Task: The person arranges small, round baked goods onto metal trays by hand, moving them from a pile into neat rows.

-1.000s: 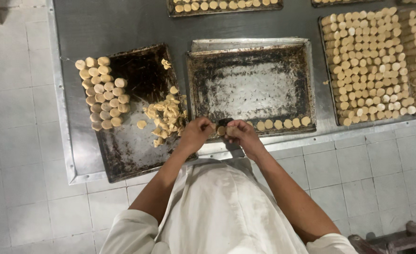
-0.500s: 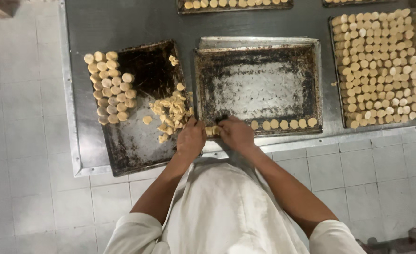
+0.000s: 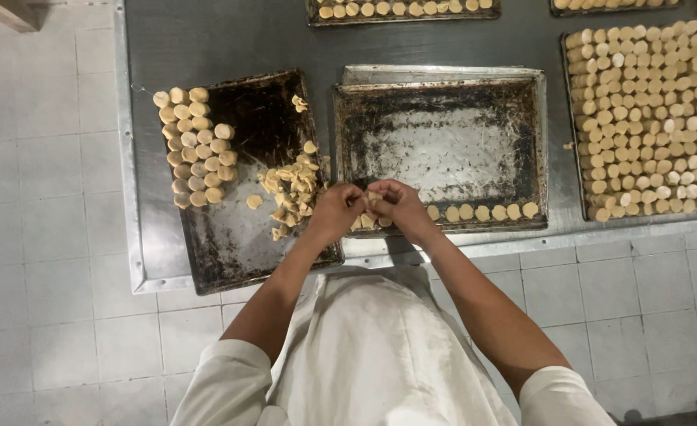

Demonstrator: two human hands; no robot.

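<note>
My left hand (image 3: 335, 211) and my right hand (image 3: 396, 203) meet over the near left corner of a dark, worn baking tray (image 3: 443, 95). Both close on one small pale dough piece (image 3: 373, 198) between the fingertips. A short row of round dough pieces (image 3: 482, 211) lies along that tray's near edge. To the left, a second blackened tray (image 3: 230, 244) holds a heap of broken dough scraps (image 3: 291, 193) next to my left hand and a tight cluster of round pieces (image 3: 197, 146) at its far left.
The trays rest on a grey metal table (image 3: 206, 35) with a raised rim. A tray packed with rows of dough rounds (image 3: 648, 118) sits at the right. More filled trays (image 3: 403, 9) line the far edge. White tiled floor surrounds the table.
Both hands have stayed together at the tray's near left corner, shifting slightly while working a dough piece. The camera view has drifted a little to the right.
</note>
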